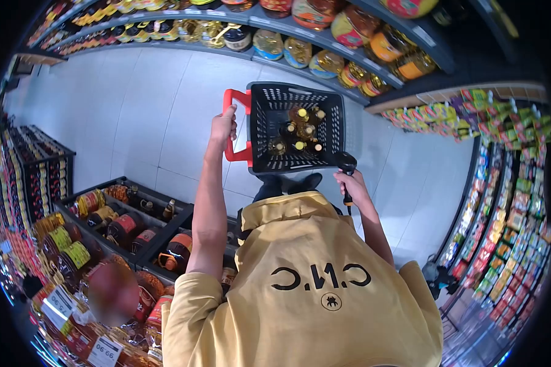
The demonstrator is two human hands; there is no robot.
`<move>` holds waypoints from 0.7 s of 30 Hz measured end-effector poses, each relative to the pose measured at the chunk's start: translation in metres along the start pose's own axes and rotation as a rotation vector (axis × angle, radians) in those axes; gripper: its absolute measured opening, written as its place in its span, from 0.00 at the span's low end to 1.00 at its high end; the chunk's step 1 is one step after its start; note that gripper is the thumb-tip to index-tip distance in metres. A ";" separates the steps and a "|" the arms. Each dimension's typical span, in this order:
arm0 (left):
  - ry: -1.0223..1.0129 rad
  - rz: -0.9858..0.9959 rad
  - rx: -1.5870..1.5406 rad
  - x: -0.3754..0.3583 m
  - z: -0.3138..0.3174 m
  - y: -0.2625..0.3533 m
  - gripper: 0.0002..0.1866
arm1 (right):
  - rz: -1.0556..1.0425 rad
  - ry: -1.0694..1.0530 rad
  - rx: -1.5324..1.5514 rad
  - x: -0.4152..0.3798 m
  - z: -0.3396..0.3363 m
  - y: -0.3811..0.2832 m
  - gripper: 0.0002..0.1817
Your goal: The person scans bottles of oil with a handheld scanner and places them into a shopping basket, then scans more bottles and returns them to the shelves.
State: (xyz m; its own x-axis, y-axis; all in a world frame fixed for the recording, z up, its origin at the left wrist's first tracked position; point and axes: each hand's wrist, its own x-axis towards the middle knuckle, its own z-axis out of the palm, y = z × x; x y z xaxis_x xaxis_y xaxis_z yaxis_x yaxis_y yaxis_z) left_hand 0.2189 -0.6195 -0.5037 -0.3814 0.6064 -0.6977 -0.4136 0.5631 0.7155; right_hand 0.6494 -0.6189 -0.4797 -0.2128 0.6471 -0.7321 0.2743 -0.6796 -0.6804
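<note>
My left hand (224, 125) is wrapped round the red handle (228, 153) of a black shopping basket (263, 162). Inside the basket stand several bottles (306, 129) with yellow and pale caps, their contents dark or amber. Close to the basket's near right corner, my right hand (353, 183) grips a black handheld device (346, 162) with a rounded head; a thin dark cord seems to hang below it. I cannot make out exactly what the device is. My shoes (309, 182) show just under the basket's near side.
Shelves of large oil bottles (327, 63) curve across the far side. Bins of big bottles (125, 226) with price tags (59, 306) stand at my left. Hanging packets (422, 116) and a shelf of small packages (502, 244) line the right. Pale tiled floor (165, 116) runs between.
</note>
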 end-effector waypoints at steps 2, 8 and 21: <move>0.029 0.009 -0.010 0.004 -0.024 0.003 0.22 | 0.020 0.004 -0.039 0.012 0.018 -0.008 0.10; 0.120 0.029 -0.014 0.008 -0.090 0.002 0.22 | 0.043 -0.053 -0.125 0.018 0.068 -0.038 0.10; 0.374 0.097 0.093 -0.007 -0.197 0.010 0.25 | 0.059 -0.117 -0.338 0.040 0.107 -0.064 0.10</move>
State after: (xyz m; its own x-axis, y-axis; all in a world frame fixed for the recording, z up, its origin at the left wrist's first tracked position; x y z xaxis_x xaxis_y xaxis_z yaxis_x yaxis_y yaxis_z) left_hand 0.0549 -0.7283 -0.4989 -0.6965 0.4228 -0.5798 -0.2911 0.5721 0.7668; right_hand 0.5225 -0.5864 -0.4692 -0.2873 0.5529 -0.7822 0.5798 -0.5496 -0.6015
